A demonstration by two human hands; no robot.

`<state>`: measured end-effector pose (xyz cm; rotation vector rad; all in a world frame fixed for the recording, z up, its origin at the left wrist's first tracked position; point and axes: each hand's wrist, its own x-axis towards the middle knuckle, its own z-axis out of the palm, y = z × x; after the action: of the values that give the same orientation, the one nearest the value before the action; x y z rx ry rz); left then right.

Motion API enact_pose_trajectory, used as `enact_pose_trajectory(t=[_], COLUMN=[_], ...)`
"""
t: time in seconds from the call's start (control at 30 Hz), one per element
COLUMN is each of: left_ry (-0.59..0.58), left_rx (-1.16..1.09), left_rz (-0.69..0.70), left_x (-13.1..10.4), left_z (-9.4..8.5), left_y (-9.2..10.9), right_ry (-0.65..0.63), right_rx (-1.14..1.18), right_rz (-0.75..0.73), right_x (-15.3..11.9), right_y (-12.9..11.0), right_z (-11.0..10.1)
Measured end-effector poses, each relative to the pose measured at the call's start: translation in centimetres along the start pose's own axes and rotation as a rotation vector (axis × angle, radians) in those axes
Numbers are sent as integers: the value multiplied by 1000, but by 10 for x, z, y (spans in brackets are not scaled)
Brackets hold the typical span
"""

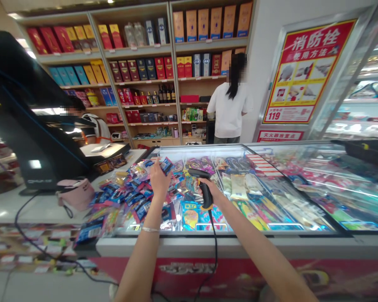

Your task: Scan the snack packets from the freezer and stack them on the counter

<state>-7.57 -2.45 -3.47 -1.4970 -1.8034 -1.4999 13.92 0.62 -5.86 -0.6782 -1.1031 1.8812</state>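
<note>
My right hand (208, 188) is wrapped round the handle of a black and yellow barcode scanner (205, 195), held above the glass top of a chest freezer. The scanner's head points left and its cable hangs over the freezer front. My left hand (159, 178) pinches a small blue snack packet (167, 165), with one finger stretched out past it. Around and below that hand lies a loose heap of shiny blue, red and purple snack packets (129, 195) on the glass. Part of the grip is hidden by the back of my left hand.
Left of the chest freezer (189, 242) are a counter with a pink pouch (77, 193) and a black checkout machine (28, 126). A person in white (228, 109) faces the shelves (173, 79); another person (93, 123) is farther left. A cable (47, 253) loops at lower left.
</note>
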Motion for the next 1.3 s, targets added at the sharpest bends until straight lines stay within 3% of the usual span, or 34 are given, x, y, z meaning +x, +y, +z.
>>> enact_pose_trajectory(t=[0.1, 0.23, 0.37, 0.5, 0.63, 0.8, 1.1, 1.3], left_ry=[85, 117, 99, 26, -12, 21, 8, 9], left_rx=[119, 263, 365, 410, 365, 366, 429, 391], left_rz=[-51, -146, -223, -235, -161, -107, -130, -145], left_x=[21, 43, 42, 21, -4, -19, -22, -19], left_z=[-33, -75, -98, -99, -89, -82, -80, -85], left_y=[-8, -36, -72, -104, -122, -122, -118, -114], right_ry=[-25, -84, -115, -137, -220, -248, -246, -212], right_rx=[41, 64, 97, 80, 79, 64, 96, 108], right_rz=[10, 11, 11, 66, 78, 111, 124, 72], right_x=[-1, 2, 9, 16, 19, 20, 27, 15], right_y=[-3, 7, 27, 49, 68, 81, 86, 71], right_z=[14, 43, 72, 91, 98, 94, 91, 92])
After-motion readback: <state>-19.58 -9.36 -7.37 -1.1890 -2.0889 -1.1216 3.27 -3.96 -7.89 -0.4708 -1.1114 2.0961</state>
